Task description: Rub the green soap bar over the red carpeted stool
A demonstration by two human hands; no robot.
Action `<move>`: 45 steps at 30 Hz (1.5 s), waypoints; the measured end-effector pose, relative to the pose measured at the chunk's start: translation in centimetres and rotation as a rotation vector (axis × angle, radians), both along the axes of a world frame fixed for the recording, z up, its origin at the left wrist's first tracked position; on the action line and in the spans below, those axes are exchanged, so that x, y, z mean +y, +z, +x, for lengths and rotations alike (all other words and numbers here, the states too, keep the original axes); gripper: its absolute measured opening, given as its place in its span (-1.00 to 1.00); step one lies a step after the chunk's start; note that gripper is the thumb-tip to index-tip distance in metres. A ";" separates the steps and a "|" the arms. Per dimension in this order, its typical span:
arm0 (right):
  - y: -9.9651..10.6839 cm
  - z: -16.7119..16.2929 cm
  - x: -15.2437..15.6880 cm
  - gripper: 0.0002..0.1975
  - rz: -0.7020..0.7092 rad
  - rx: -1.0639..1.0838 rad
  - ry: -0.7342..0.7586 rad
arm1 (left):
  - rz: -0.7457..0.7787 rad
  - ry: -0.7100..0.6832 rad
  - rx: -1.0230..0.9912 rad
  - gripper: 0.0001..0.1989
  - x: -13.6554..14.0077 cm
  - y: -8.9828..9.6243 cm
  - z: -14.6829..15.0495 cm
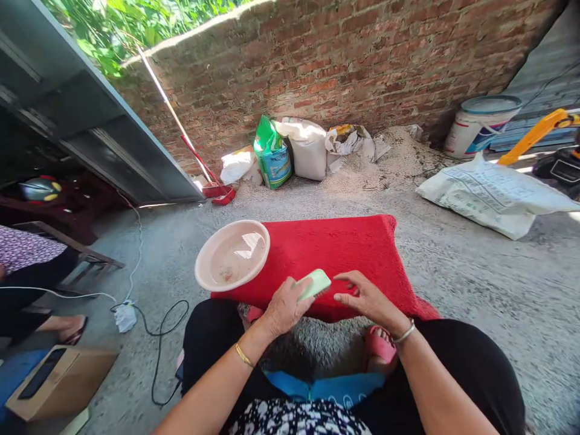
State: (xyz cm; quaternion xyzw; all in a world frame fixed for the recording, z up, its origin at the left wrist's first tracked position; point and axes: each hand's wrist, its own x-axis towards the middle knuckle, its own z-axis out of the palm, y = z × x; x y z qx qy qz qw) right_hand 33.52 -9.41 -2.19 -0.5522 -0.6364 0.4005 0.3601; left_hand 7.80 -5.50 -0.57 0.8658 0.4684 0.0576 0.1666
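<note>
My left hand is closed around a pale green brush, its bristles facing down. Just to the right of the brush, my right hand is held open, thumb and fingers apart, with nothing in it. Both hands are above the near part of a red cloth spread in front of my knees. On the cloth's left side stands a pale pink basin with water in it and some reddish bits at the bottom.
Sacks, a green bag and a red dustpan stand along the brick wall. A white sack and a bucket are at right. Cables, a cardboard box and a seated person's foot are at left.
</note>
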 end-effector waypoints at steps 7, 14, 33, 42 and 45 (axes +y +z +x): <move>-2.6 4.8 0.5 -0.54 -0.173 -0.517 -0.744 | 0.315 0.556 0.387 -0.50 3.2 -1.8 -0.7; -4.1 5.3 0.2 -0.37 -0.412 -0.490 -0.830 | 0.333 0.715 0.467 -0.44 4.6 -3.4 0.9; -4.1 4.6 0.1 -0.37 -0.372 -0.599 -0.777 | 0.109 0.415 0.270 -0.41 1.8 -4.0 12.5; -3.9 4.5 0.3 -0.34 -0.385 -0.600 -0.761 | 0.087 0.765 0.286 -0.41 7.7 -1.9 6.9; -4.9 5.3 0.1 -0.30 -0.398 -0.593 -0.754 | 0.025 0.793 0.227 -0.37 7.1 -2.4 8.3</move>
